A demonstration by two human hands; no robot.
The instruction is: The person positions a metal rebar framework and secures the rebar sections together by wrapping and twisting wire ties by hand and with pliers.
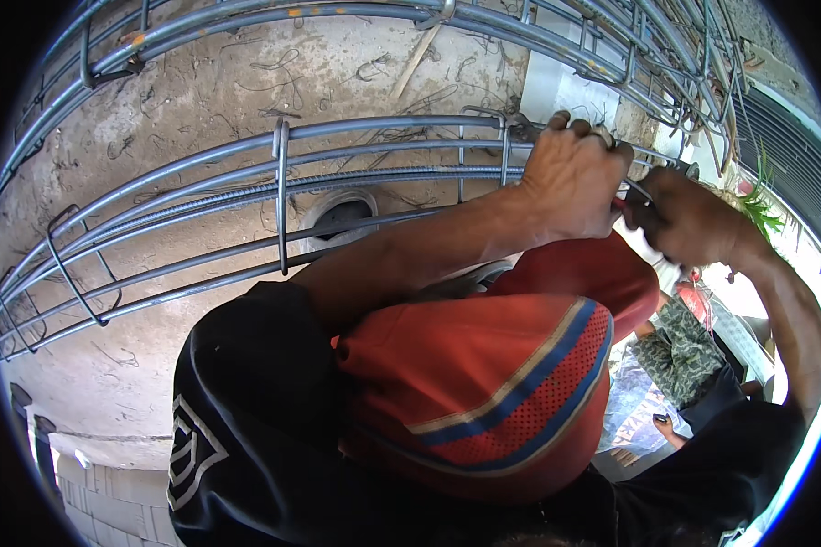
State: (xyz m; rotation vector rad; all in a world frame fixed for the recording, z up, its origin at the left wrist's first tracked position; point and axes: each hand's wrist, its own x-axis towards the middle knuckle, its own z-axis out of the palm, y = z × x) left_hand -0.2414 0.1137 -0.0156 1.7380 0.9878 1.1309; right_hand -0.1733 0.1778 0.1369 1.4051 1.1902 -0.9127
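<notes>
A steel rebar cage (pixel 284 198) of long bars and bent stirrups runs across in front of me. My left hand (pixel 578 181) is curled over its upper bars towards the right end, just past a stirrup (pixel 504 147). Close beside it, my right hand (pixel 684 215) is closed around a thin metal tool (pixel 639 190), whose kind I cannot make out. Something red shows between the two hands. My fingers hide the spot on the cage where both hands meet. My knees, in red shorts (pixel 479 369), are bent up beneath my arms.
Another rebar cage (pixel 246 24) curves along the far side, with bundled bars at upper right. Wire scraps (pixel 274 68) and a wood strip (pixel 416 61) lie on the concrete floor. A round opening (pixel 342 215) sits behind the near cage. Another person in camouflage shorts (pixel 681 342) is at right.
</notes>
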